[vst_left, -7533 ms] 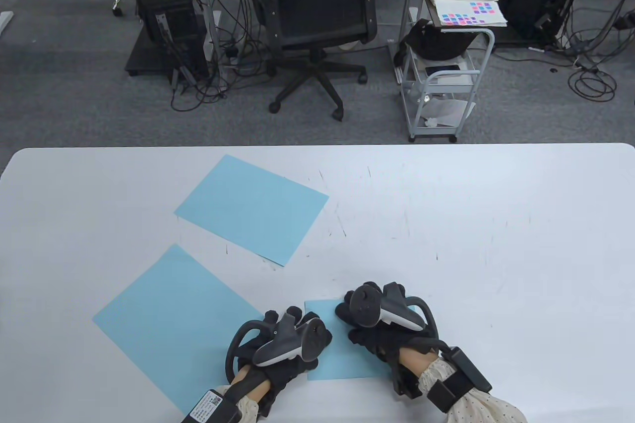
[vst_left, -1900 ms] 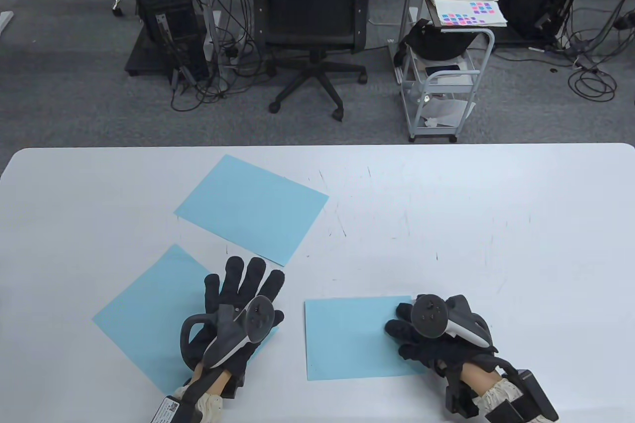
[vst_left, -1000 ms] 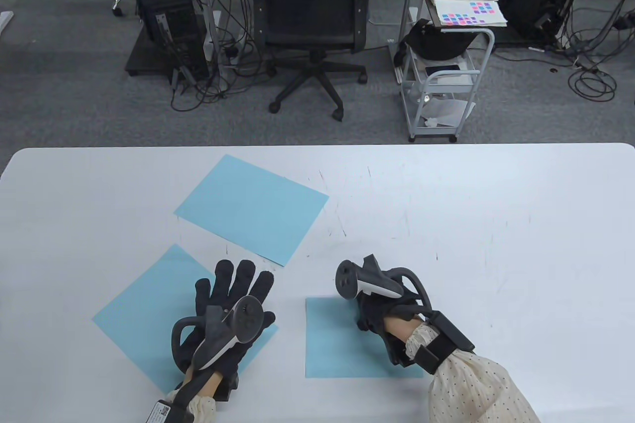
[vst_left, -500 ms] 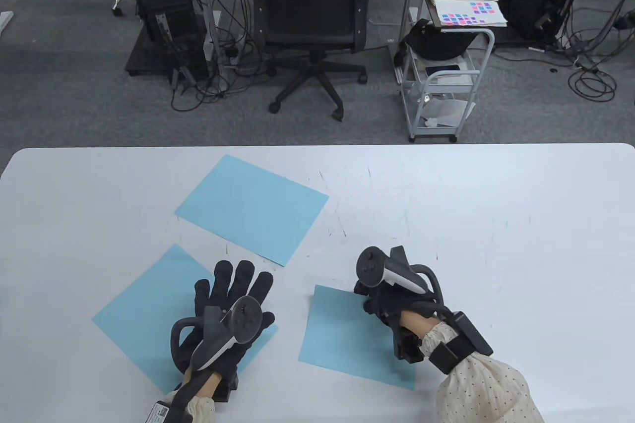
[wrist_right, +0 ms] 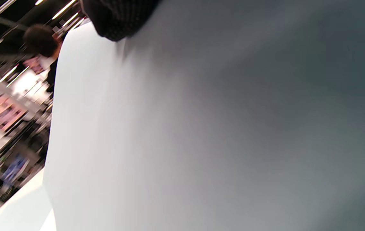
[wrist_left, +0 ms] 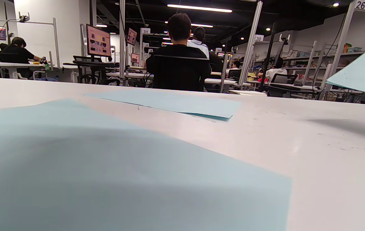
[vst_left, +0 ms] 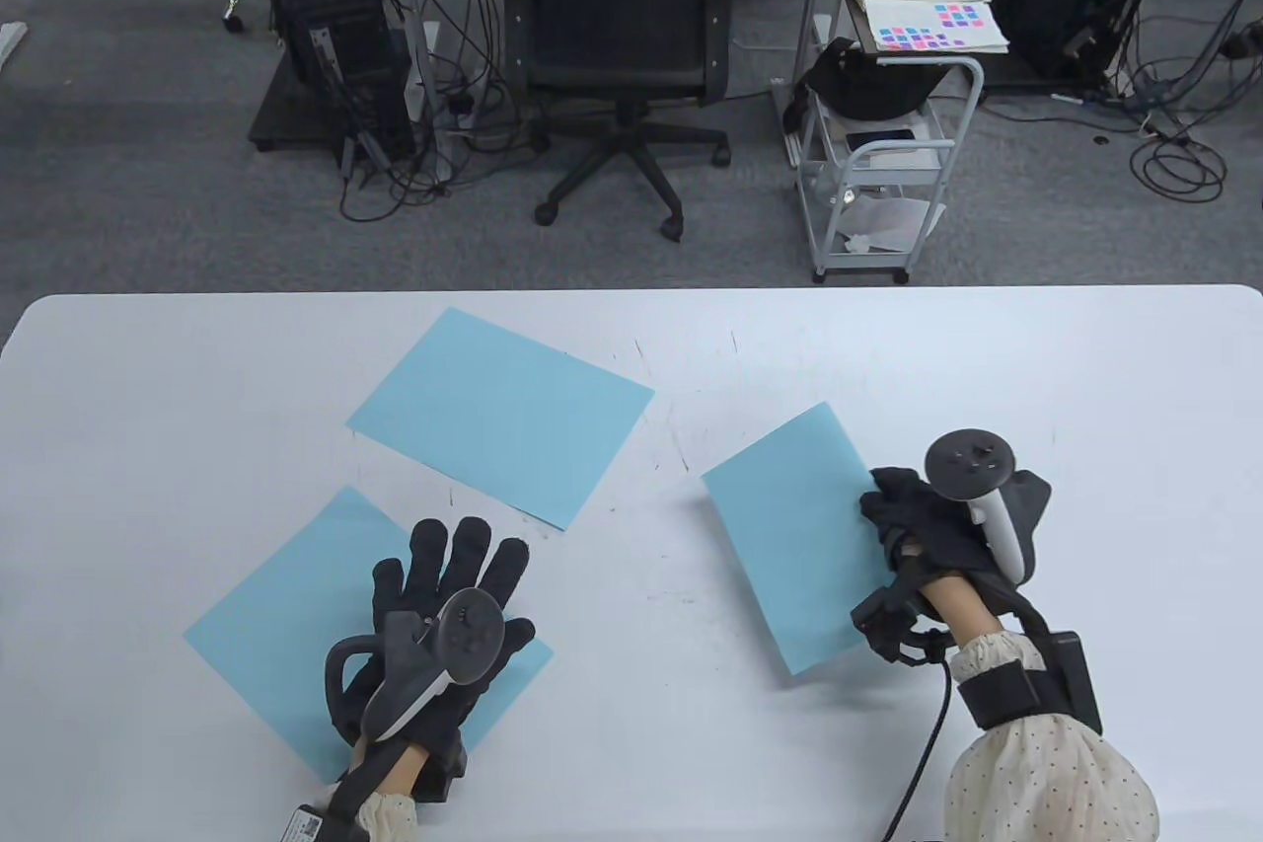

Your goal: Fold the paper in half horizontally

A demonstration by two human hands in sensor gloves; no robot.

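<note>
The right hand [vst_left: 923, 526] pinches the folded blue paper [vst_left: 794, 536] by its right edge and holds it lifted off the tabletop [vst_left: 987, 368], near the front right, probably to put it aside as finished. The left hand [vst_left: 444, 615] lies flat, fingers spread wide, on an unfolded blue sheet [vst_left: 286, 625] at the front left edge, likely keeping it ready for folding.
</note>
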